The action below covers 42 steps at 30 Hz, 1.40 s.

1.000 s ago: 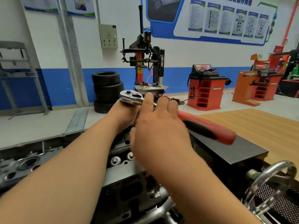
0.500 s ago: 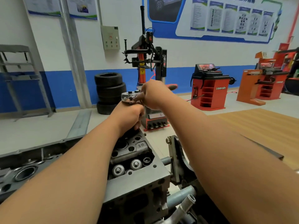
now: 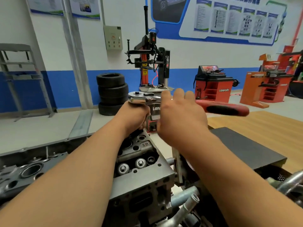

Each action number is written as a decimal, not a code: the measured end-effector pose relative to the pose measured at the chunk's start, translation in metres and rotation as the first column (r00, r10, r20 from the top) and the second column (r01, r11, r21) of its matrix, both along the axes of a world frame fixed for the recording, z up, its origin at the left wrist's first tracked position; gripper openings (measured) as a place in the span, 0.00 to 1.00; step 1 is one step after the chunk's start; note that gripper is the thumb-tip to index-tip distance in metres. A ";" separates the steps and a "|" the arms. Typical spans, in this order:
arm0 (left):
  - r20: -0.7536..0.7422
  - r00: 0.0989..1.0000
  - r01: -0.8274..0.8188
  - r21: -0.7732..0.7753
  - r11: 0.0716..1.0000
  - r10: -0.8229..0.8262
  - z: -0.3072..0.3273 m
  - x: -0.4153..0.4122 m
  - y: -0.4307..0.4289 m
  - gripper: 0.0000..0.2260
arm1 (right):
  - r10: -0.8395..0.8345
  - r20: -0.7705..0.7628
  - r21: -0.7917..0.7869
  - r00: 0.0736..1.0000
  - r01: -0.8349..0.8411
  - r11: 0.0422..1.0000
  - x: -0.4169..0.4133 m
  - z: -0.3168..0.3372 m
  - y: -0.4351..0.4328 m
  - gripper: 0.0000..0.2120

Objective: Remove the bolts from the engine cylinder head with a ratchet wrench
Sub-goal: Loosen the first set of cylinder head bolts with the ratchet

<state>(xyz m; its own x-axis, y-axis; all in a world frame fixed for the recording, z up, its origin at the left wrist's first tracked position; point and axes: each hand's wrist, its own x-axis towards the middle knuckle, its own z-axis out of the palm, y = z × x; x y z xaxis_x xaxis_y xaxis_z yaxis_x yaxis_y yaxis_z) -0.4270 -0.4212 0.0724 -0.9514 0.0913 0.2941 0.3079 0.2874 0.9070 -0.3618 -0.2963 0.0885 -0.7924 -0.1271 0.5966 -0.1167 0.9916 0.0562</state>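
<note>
The engine cylinder head [image 3: 144,181] fills the lower middle of the view, and the bolt being worked lies at its far end, toward 12 o'clock, hidden under the left hand, so how far it has risen cannot be told. Above it stands the ratchet wrench [image 3: 226,110], its chrome ratchet head [image 3: 139,96] level and its red handle pointing to about 3 o'clock. The step in hand looks like winding a loosened bolt out with quick sweeps. To do it well, the drive must stay upright and square on the bolt. A steady downward hold near the top stops the socket from rocking off. The handle should travel in short, flat arcs, anticlockwise on the working stroke, with the ratchet clicking back freely. If the bolt binds, a full grip on the red handle would serve better than a flat push. The left hand [image 3: 133,115] is closed, fingers curled round the upright part just beneath the ratchet head, steadying it. The right hand [image 3: 180,122] is open, its fingers [image 3: 179,95] straight and pointing to 12 o'clock, laid across the wrench's shank between head and red grip. It appears to push rather than clasp, though motion blur hides the exact contact.
</note>
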 end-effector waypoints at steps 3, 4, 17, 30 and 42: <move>-0.032 0.998 0.048 0.017 0.999 -0.048 -0.004 -0.007 -0.001 0.07 | 0.271 0.087 -0.299 0.959 -0.234 0.925 -0.061 0.019 0.014 0.07; -0.033 0.998 0.063 0.027 0.998 -0.062 -0.004 -0.008 -0.002 0.04 | 0.345 0.112 -0.336 0.932 -0.292 0.896 -0.082 0.025 0.009 0.05; -0.004 0.999 0.039 0.064 0.997 -0.039 0.000 -0.001 0.001 0.11 | 0.144 0.054 -0.278 0.988 -0.123 0.953 -0.058 0.011 0.006 0.14; -0.041 0.998 0.056 -0.017 0.998 -0.057 -0.002 -0.003 -0.005 0.13 | 0.101 0.022 -0.284 0.995 -0.091 0.955 -0.050 0.014 0.002 0.08; 0.004 0.997 0.081 0.079 0.994 -0.081 -0.002 -0.008 0.000 0.13 | 0.131 0.070 -0.334 0.989 -0.101 0.937 -0.063 0.013 -0.003 0.16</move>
<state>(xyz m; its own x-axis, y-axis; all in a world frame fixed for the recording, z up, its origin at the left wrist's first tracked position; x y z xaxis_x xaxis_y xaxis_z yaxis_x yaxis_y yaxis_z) -0.4348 -0.4212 0.0706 -0.9438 0.1449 0.2970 0.3211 0.1892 0.9280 -0.4249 -0.2995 0.1018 -0.8361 -0.0300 0.5478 -0.2214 0.9320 -0.2868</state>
